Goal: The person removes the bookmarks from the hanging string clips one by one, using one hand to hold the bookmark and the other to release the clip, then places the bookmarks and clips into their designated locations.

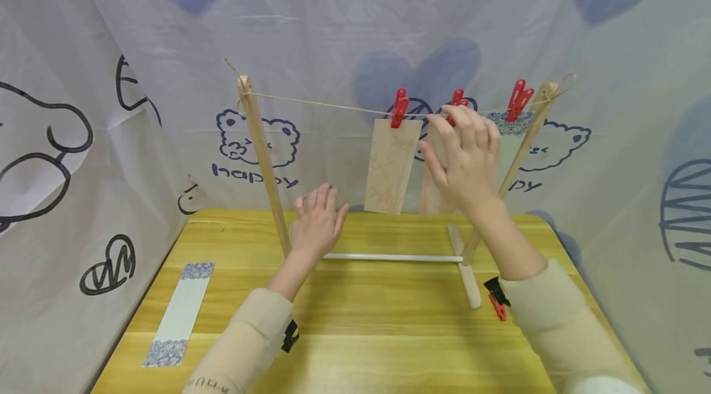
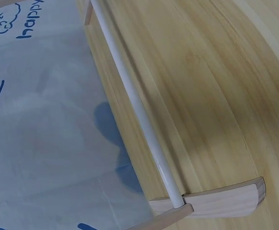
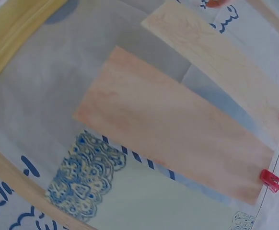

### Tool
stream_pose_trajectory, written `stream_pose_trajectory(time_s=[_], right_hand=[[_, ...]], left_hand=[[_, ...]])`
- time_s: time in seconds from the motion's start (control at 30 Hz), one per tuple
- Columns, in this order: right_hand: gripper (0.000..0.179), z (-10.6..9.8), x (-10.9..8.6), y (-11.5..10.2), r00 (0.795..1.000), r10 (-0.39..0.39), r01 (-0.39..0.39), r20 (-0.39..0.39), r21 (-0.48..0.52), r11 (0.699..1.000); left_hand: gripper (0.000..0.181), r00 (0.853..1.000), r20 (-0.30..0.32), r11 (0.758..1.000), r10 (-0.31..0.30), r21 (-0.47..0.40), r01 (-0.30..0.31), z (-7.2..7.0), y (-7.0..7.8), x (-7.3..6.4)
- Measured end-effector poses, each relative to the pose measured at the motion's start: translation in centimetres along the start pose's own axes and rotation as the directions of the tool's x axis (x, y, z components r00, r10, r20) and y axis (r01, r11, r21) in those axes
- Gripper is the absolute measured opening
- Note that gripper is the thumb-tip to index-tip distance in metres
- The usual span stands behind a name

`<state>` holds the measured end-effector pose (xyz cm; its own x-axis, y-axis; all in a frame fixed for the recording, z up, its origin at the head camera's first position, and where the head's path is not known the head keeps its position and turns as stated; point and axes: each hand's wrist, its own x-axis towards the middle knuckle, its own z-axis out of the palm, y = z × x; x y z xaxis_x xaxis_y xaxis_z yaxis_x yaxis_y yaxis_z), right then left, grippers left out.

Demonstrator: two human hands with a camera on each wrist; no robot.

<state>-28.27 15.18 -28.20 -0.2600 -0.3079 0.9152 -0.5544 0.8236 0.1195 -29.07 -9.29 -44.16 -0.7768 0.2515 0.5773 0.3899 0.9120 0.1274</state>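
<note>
My right hand (image 1: 469, 153) is raised at the string (image 1: 333, 104), its fingers loosely bent in front of the middle red clothespin (image 3: 273, 181); no firm grip on it shows. That clothespin holds a pinkish paper card (image 3: 178, 127), partly hidden by the hand in the head view. To its left hangs a beige card (image 1: 391, 165) with a faint plant print, under another red clothespin (image 1: 399, 108). A pale card with blue lace-patterned ends (image 3: 89, 177) hangs at the right under red clothespins (image 1: 518, 100). My left hand (image 1: 319, 221), fingers spread, is beside the left wooden post (image 1: 261, 159).
The wooden stand has a right post (image 1: 524, 147), a white crossbar (image 1: 394, 257) and a flat foot (image 1: 469, 286). Another lace-ended card (image 1: 180, 310) lies on the table (image 1: 355, 357) at left. A red clothespin (image 1: 498, 309) lies near the right forearm. A printed cloth (image 1: 311, 29) hangs behind.
</note>
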Motion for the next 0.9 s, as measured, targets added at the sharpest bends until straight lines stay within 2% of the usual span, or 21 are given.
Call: stream_pose_trajectory(time_s=[0.17, 0.33, 0.6, 0.7, 0.9], right_hand=[[0.039, 0.2, 0.8, 0.4, 0.998, -0.052, 0.052, 0.026, -0.024, 0.998], [0.04, 0.4, 1.5, 1.1, 0.992, -0.102, 0.104, 0.07, -0.038, 0.994], [0.039, 0.8, 2.9, 1.6, 0.981, -0.162, 0.167, 0.106, -0.049, 0.985], [0.04, 0.9, 3.2, 1.6, 0.978, -0.17, 0.178, 0.118, -0.06, 0.982], [0.042, 1.2, 3.9, 1.6, 0.976, -0.171, 0.183, 0.133, -0.083, 0.98]], left_hand=[[0.056, 0.997, -0.048, 0.994, 0.058, -0.091, -0.062, 0.5, -0.1, 0.6], [0.06, 0.991, -0.083, 0.984, 0.106, -0.132, -0.116, 0.9, -0.2, 1.0], [0.065, 0.983, -0.1, 0.968, 0.153, -0.183, -0.169, 1.5, 0.0, 1.7], [0.064, 0.983, -0.102, 0.97, 0.155, -0.171, -0.171, 1.6, 0.3, 2.0], [0.06, 0.988, -0.1, 0.983, 0.118, -0.128, -0.13, 2.0, 0.9, 2.4]])
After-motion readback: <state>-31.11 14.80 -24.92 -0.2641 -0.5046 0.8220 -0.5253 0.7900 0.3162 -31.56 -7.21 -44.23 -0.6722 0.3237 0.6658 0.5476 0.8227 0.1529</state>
